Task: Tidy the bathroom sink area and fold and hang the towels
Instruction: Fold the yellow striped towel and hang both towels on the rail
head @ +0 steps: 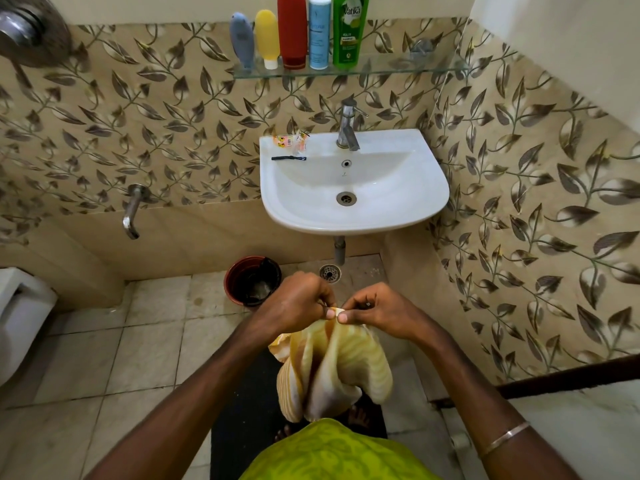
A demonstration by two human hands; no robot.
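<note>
My left hand (298,299) and right hand (375,306) each pinch the top edge of the yellow-striped cloth towel (341,368), which hangs bunched below them.

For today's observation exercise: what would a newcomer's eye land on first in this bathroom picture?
Probably both hands, left hand and right hand, pinching the top edge of a yellow-and-white striped towel low in the centre. Next, the white wall-mounted sink above them, and five colourful bottles on the glass shelf.

shelf (398,69) above sink (408,216); bin (232,282) below, left.
</note>
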